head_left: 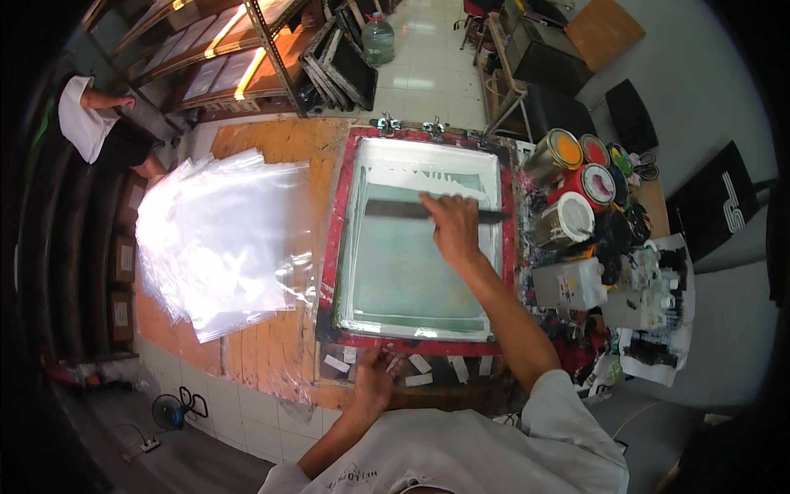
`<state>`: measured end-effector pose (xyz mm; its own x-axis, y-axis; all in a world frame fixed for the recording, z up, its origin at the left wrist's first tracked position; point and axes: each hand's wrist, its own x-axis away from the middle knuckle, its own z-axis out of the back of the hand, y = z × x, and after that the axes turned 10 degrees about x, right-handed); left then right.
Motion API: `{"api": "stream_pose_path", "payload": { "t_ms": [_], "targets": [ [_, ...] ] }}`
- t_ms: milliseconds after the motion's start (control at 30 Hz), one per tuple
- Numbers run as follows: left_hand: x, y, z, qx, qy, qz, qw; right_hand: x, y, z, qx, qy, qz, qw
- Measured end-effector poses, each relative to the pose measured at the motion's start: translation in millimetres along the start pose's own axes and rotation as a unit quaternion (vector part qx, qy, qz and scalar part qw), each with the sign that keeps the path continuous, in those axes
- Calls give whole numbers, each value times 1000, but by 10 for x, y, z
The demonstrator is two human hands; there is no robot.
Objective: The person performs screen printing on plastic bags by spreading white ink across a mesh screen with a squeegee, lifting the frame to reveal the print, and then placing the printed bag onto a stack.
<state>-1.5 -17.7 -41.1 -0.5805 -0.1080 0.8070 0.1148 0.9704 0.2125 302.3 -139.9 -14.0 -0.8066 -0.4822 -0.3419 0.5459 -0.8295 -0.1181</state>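
Note:
A screen printing frame (pixel 507 272) with red edges lies on the table in front of me, white ink pooled thickest along its far side. My right hand (pixel 454 224) grips a long dark squeegee (pixel 395 210), which lies crosswise over the upper half of the mesh (pixel 411 272). The squeegee looks slightly blurred. At the frame's near edge, my left hand (pixel 376 379) has its fingers around the rim, their tips partly hidden. To the left of the frame spreads a loose pile of clear plastic bags (pixel 230 239).
Clamps (pixel 388 125) sit at the frame's far edge. Paint cans (pixel 566 150) and plastic jugs (pixel 568 284) crowd the right side. White tape pieces (pixel 419 379) lie near my left hand. Another person (pixel 90 123) stands at far left by racks (pixel 263 41). A fan (pixel 169 412) is on the floor.

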Motion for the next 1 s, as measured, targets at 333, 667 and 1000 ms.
{"api": "stream_pose_path", "payload": {
  "t_ms": [333, 667, 1000],
  "targets": [
    [195, -9, -62, -18, 3, -19, 1000, -993, 154, -859, 114, 33, -3, 993],
    [98, -21, 61, -52, -35, -27, 998, 1042, -803, 200, 57, -34, 16, 998],
    [-58, -86, 52, -85, -16, -45, 995, 1642, -1096, 316, 56, -81, 0, 995]
  ]
}}
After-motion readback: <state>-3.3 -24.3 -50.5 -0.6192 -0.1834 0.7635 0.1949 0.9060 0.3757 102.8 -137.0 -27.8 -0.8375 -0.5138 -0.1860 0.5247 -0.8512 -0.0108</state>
